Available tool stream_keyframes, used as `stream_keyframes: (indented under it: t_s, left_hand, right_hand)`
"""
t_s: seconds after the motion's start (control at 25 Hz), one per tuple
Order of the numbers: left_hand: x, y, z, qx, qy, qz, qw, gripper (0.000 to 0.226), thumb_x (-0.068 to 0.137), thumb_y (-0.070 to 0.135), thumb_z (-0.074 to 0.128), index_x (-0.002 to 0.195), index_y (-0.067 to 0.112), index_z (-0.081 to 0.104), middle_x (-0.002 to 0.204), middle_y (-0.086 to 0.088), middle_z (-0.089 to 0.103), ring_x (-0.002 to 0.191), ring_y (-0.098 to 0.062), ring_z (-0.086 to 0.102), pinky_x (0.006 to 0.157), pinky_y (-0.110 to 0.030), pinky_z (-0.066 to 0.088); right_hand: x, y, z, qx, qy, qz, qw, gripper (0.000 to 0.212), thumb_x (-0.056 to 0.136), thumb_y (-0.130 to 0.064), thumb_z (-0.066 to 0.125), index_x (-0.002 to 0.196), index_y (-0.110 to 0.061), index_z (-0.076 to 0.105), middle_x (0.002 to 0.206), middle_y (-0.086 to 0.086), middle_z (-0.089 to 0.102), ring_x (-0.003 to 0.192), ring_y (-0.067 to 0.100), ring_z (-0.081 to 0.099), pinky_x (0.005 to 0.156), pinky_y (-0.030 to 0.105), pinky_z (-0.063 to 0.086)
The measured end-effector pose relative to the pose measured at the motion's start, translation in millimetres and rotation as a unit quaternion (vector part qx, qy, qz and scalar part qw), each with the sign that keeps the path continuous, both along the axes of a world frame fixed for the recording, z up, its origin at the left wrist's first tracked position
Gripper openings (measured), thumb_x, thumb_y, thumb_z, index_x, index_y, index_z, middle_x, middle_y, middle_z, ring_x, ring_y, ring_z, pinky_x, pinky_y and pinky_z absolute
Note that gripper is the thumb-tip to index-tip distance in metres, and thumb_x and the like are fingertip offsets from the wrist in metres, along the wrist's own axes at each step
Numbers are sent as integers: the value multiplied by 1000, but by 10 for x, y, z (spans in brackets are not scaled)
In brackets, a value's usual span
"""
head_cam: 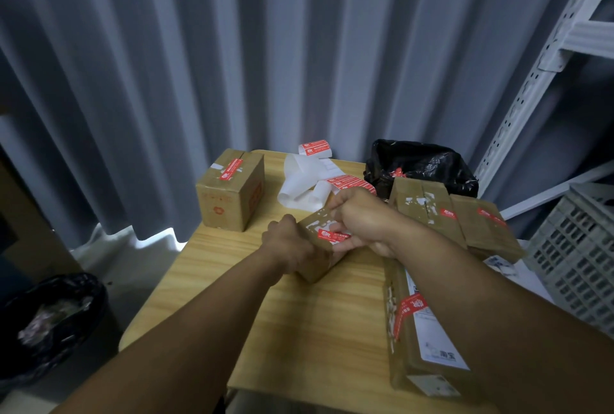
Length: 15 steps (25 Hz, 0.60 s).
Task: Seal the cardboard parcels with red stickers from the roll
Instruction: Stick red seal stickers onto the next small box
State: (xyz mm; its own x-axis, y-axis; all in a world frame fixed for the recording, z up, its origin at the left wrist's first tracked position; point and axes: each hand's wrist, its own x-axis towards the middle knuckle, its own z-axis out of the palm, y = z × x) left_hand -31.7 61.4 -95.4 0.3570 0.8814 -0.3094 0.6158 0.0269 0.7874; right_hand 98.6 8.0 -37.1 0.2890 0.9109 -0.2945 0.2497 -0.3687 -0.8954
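- Head view, centre: the left hand (289, 244) has its fingers curled round the near-left end of a small parcel (317, 269), which is tilted with that end low on the wooden table (299, 314).
- The right hand (362, 217) comes at the same parcel from the right, fingers bent over its top edge and thumb beneath, gripping it.
- A red sticker (327, 234) lies across the parcel's top face, among white torn patches. Its right end runs under the right hand's fingers; whether they pinch it or only press it down cannot be told.
- Behind the hands, a sticker roll (315, 148) stands at the table's far edge. A loose white backing strip (299, 181) curls down from it toward the hands, with a few unused red stickers (349, 182) on the part nearest the right hand.
- At the far left corner stands a tall box (229, 201), upright, with a red seal (231, 169) across its top seam.
- To the right, two flat boxes (422, 201) lean side by side, each carrying red stickers, and behind them sits a black bag (422, 161).
- Near the right forearm lies a long box (422, 340) with a red label (410, 309) wrapped over its edge.
- Around the table: a grey curtain (199, 48) behind, a grey crate (578, 254) and white shelf frame (548, 64) to the right, and a lined bin (50, 320) on the floor at left.
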Motion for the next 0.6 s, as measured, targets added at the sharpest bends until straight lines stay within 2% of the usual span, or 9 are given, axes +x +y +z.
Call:
stream_keyframes:
  t_s: [0.08,0.2,0.32,0.44,0.52,0.6]
  left_hand:
    - [-106,-56,64,-7,-31,11,999,72,56,31,83,116,14,48,118,-8,60,105,-25,62,88,-41,58]
    - [-258,-31,89,-49,-92,25,994,59,75,14,84,117,16,43,106,-1,61,92,-15,61,73,-29,55]
    - [-394,-6,118,-58,-118,29,991,50,80,17,82,115,16,47,104,3,60,93,-12,60,81,-32,57]
    - [-486,12,86,-53,-133,45,989,47,81,20,80,118,15,52,109,0,63,99,-16,61,95,-43,56]
    - [-524,16,81,-53,-150,53,986,51,80,22,81,121,15,52,111,0,64,102,-16,61,97,-45,56]
    - [-558,30,85,-43,-156,47,986,53,79,22,82,122,16,51,112,0,63,102,-16,61,93,-41,57]
  right_hand:
    - [27,16,0,30,16,-31,999,19,98,1,48,105,-12,59,99,7,54,80,15,58,51,32,61]
    - [70,-18,27,67,-26,-29,997,19,97,1,51,91,-13,62,88,5,58,77,14,58,48,26,56]
    - [94,-48,34,68,-94,-18,993,22,93,2,53,83,-13,65,89,6,63,83,20,60,59,29,56]
    - [89,-85,-10,68,-100,-12,993,19,92,3,57,83,-12,66,90,7,64,83,19,62,57,26,53]
    - [89,-96,-37,71,-96,-9,993,18,91,3,60,83,-12,66,90,8,65,84,20,63,58,27,55]
    - [92,-99,-53,76,-100,-1,992,15,90,1,63,83,-11,68,94,7,67,87,21,65,61,29,57]
